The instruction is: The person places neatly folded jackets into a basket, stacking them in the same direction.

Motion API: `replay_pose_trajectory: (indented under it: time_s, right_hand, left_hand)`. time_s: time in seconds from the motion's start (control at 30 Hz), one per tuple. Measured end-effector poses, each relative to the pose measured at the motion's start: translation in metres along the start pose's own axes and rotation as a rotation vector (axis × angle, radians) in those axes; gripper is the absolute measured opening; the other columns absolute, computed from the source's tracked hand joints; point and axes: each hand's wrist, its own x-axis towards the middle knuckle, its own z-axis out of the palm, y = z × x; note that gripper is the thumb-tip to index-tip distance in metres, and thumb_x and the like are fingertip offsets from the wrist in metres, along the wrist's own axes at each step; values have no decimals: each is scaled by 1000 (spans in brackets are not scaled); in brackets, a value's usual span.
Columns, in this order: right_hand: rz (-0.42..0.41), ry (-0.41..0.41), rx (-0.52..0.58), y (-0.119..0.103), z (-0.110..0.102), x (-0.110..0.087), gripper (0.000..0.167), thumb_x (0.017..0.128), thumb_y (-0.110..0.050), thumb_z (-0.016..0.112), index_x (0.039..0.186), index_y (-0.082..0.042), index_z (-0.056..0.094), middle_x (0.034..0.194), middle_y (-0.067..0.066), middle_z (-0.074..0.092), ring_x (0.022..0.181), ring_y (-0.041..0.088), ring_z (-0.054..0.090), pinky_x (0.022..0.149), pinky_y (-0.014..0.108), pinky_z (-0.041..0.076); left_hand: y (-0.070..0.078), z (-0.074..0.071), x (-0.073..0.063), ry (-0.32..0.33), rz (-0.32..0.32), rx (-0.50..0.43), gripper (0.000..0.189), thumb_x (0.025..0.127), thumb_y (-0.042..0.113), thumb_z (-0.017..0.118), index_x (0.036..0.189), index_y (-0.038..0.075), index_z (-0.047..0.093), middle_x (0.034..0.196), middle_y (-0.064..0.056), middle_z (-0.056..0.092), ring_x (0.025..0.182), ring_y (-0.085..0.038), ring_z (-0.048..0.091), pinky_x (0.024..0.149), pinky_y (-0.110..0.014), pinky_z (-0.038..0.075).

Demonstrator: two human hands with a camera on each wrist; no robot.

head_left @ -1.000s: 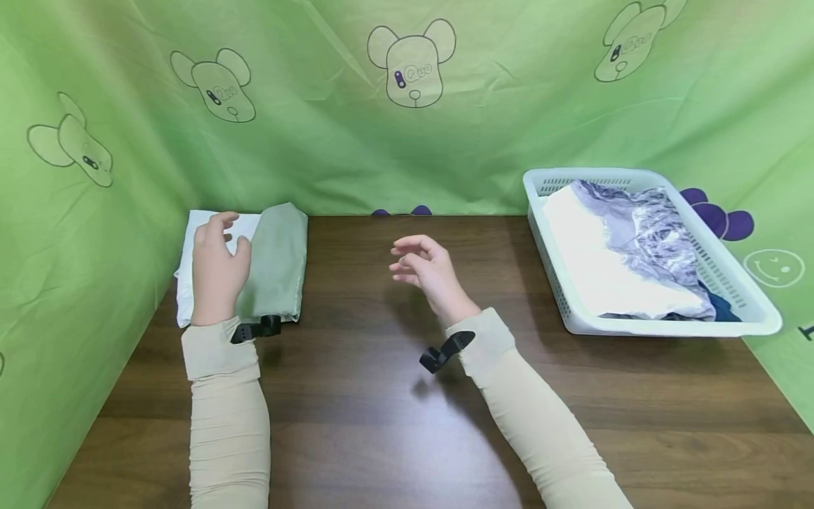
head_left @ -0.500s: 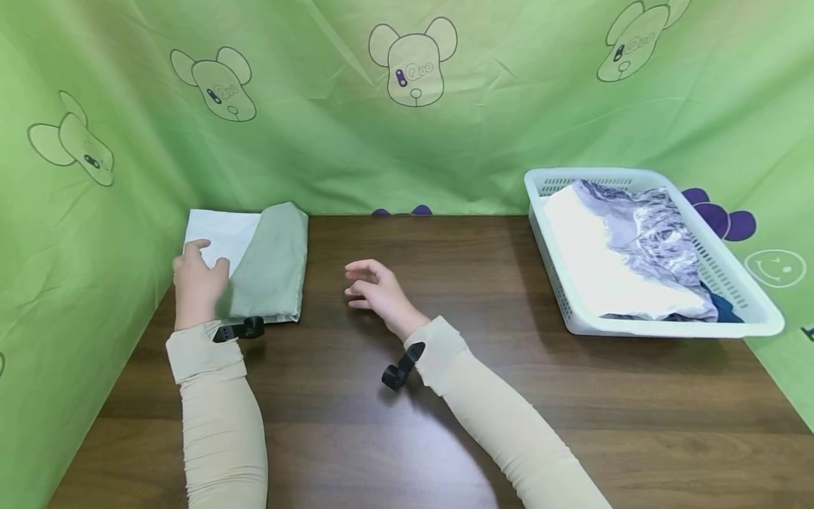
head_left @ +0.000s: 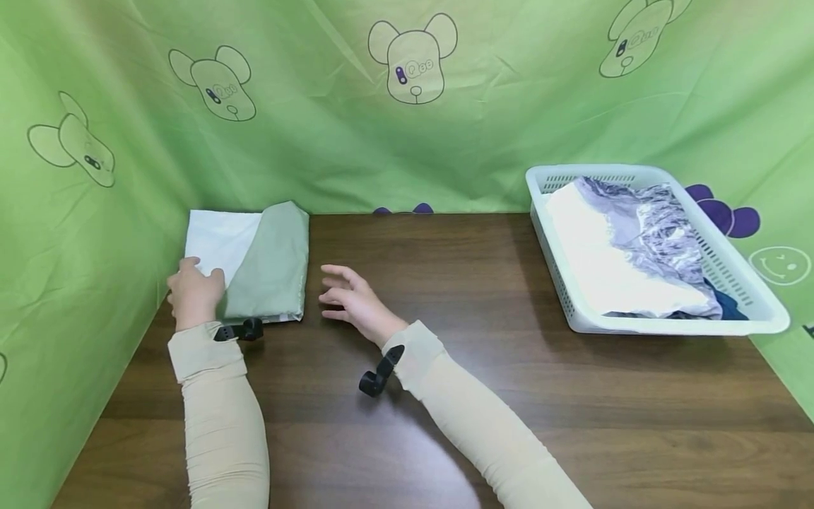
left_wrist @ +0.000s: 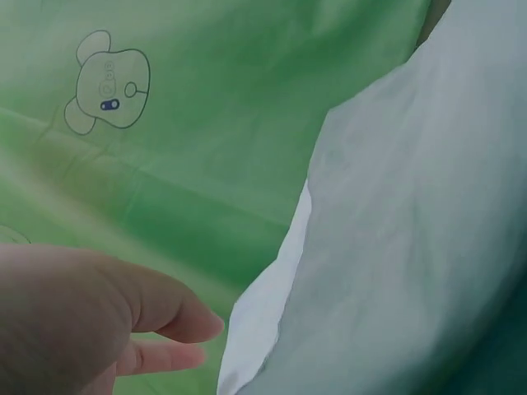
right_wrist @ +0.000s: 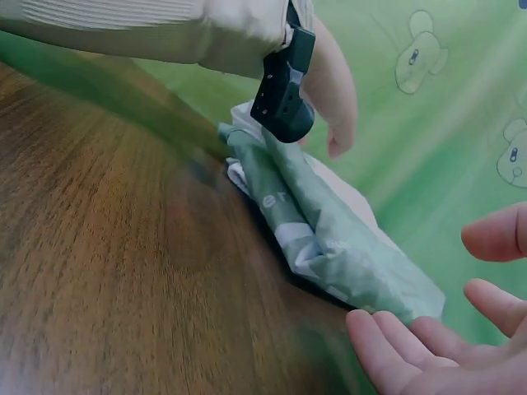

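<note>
A folded pile of cloth, pale green over white [head_left: 270, 261], lies on the table at the far left; it looks like folded clothing, its kind unclear. My left hand [head_left: 196, 293] is at its left front corner, fingers loosely bent. In the left wrist view, the thumb and a finger [left_wrist: 169, 309] stand beside the white edge [left_wrist: 255, 321], gripping nothing visible. My right hand [head_left: 356, 300] hovers just right of the pile, palm toward it, fingers spread and slightly bent. In the right wrist view, printed letters show on the green folds [right_wrist: 276, 199]; its fingertips appear near the pile's end.
A pale plastic basket [head_left: 661, 326] stands at the back right, holding white and purple-grey patterned cloth [head_left: 636, 240] and a dark blue piece [head_left: 728, 304]. Green printed curtains [head_left: 318, 127] close off the back and sides of the wooden table [head_left: 445, 410].
My left hand has moved left and toward me, from over the pile to its left front corner. My right hand has come left toward the pile's right side. The pile stays put.
</note>
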Motion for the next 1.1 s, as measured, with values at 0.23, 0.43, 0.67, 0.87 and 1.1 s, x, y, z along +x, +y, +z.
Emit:
replay_pose_trajectory:
  time_s: [0.23, 0.43, 0.67, 0.87, 1.1]
  right_hand:
    - [24, -6, -35, 3, 2, 6, 60, 97, 2, 51, 155, -11, 39, 158, 23, 33, 123, 33, 54, 107, 49, 46]
    - [17, -12, -80, 5, 1, 8, 61, 96, 2, 52, 155, -10, 41, 158, 21, 34, 126, 26, 53, 105, 46, 48]
    - [2, 13, -112, 4, -8, 6, 57, 96, 2, 51, 152, -8, 46, 153, 19, 43, 119, 23, 57, 100, 41, 52]
    - [-19, 29, -138, 2, -18, 2, 53, 93, 3, 50, 146, -3, 51, 143, 21, 53, 102, 20, 62, 95, 39, 55]
    - [-48, 105, -324, -1, -30, -6, 35, 95, 3, 51, 130, 3, 57, 122, 22, 61, 91, 20, 65, 83, 35, 59]
  left_hand:
    - [-2, -3, -1, -25, 0, -14, 68, 102, 27, 37, 159, 0, 12, 153, -44, 17, 137, -63, 26, 110, -69, 27]
    - [-3, -1, 4, -57, 14, -17, 68, 103, 23, 35, 158, -6, 9, 155, -40, 23, 141, -57, 27, 117, -60, 26]
    - [-1, 2, 5, -101, 84, 18, 67, 102, 20, 34, 157, -9, 12, 157, -38, 22, 144, -53, 27, 117, -59, 26]
    - [2, 4, 6, -151, 139, 28, 66, 98, 17, 33, 156, -10, 19, 153, -38, 31, 142, -52, 31, 116, -59, 29]
    - [1, 10, 9, -235, 175, -31, 64, 98, 16, 39, 156, -6, 24, 147, -36, 38, 98, -42, 57, 79, -46, 51]
